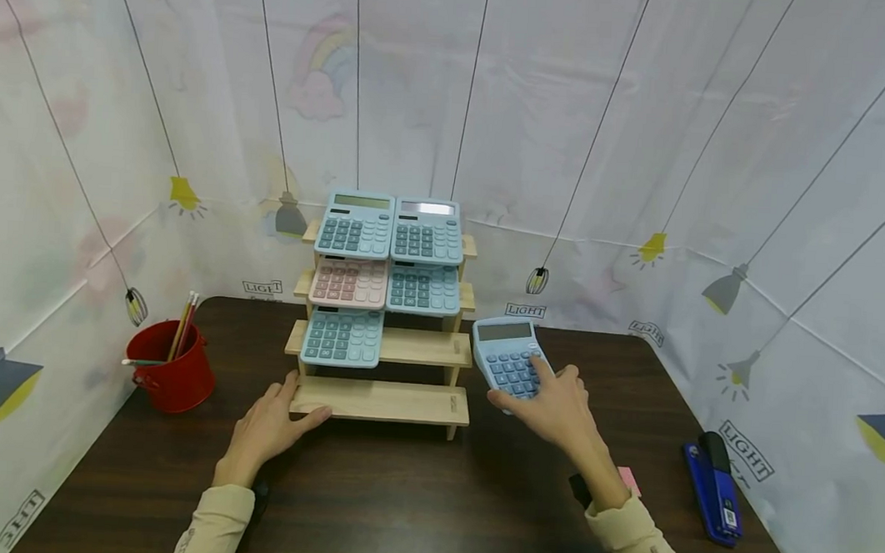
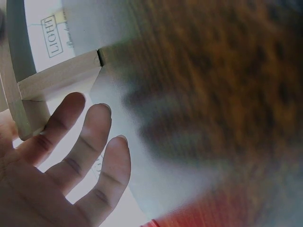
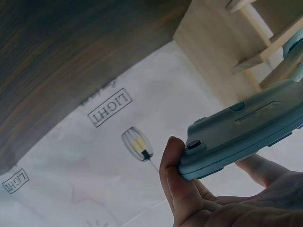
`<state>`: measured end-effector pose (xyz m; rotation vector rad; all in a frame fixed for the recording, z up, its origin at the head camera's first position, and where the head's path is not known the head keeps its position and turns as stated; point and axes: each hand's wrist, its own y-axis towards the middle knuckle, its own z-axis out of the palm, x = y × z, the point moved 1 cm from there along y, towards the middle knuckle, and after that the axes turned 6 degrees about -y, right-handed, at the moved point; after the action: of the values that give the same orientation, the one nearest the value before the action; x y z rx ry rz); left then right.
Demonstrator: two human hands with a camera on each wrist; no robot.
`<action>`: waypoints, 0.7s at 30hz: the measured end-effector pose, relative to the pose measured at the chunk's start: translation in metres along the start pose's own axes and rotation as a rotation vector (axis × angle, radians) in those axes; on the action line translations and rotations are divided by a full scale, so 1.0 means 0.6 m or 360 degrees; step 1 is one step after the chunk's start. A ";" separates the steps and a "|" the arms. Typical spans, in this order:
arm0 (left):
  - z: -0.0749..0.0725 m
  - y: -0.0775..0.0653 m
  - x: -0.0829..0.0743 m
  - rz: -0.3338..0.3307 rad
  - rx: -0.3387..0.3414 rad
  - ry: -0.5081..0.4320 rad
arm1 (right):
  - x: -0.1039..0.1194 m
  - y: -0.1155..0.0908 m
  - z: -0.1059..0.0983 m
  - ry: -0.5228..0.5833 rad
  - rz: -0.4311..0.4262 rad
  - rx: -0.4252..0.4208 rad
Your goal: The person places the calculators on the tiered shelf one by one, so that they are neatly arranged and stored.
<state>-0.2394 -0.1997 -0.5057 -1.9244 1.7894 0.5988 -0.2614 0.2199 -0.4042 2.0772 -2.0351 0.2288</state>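
My right hand grips a light blue calculator by its edges, just right of the wooden tiered rack. In the right wrist view the back of this calculator shows, tilted, with fingertips at its edge. My left hand rests at the rack's lower left end, thumb by the lowest step and fingers fairly straight along the side. Two blue calculators stand on the top tier. Below are a pink calculator beside a blue one, and another blue calculator on the third tier's left.
On the left of the dark table stands a red bucket with pencils. A blue stapler lies at the right edge. Something pink shows behind the right wrist. A printed white curtain encloses the table's back and sides.
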 end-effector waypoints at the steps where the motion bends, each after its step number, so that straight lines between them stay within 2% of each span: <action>1: 0.000 0.000 0.000 0.0000 -0.0002 0.0000 | 0.004 -0.001 0.001 -0.0005 -0.0005 -0.0002; 14: 0.001 0.001 0.003 -0.0002 0.0009 0.0002 | 0.062 -0.002 0.031 -0.0065 -0.0155 -0.0081; 21: 0.001 0.003 0.004 -0.0005 0.0001 0.0003 | 0.092 0.001 0.043 -0.0075 -0.0184 -0.0123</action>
<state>-0.2410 -0.2011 -0.5079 -1.9276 1.7871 0.5952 -0.2614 0.1599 -0.4144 2.1630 -1.9096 0.0812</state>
